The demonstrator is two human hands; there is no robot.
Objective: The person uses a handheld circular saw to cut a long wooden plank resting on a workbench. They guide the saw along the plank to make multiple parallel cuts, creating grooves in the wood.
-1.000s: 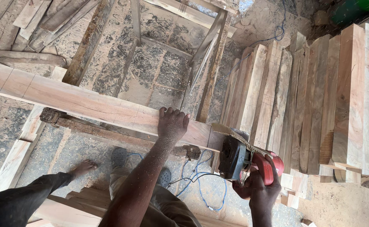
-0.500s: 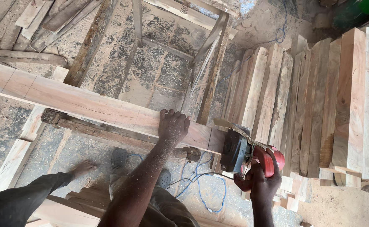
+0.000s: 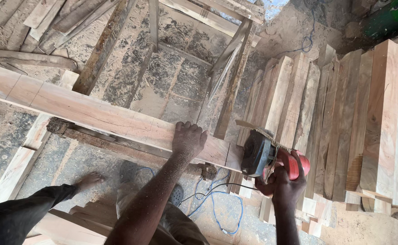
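Biggest thing going on is the sawdust-covered ground [image 3: 172,77] with rough timber offcuts and a bare wooden frame [image 3: 226,50] lying on it, all of it dusted pale. Off to the right there's a big stack of sawn planks [image 3: 357,122] standing on edge, packed tight side by side, with short cut-off blocks [image 3: 317,213] piled at its foot. Running across the middle, from the left edge toward that stack, is one long pale plank [image 3: 94,113], sitting on a darker wooden support [image 3: 99,138] underneath. The left hand [image 3: 187,140] is pressed flat on top of that plank near its right end, fingers spread over the far edge, forearm covered in sawdust. Right at the plank's end, the right hand [image 3: 284,183] is wrapped tight round the red handle of a handheld power saw [image 3: 264,156], whose dark body sits just against the plank's end next to a pencil line across the wood. A blue cable [image 3: 217,204] loops over the ground below it. Lower left there's a bare foot [image 3: 90,180] on the ground with a dark trouser leg [image 3: 17,218].
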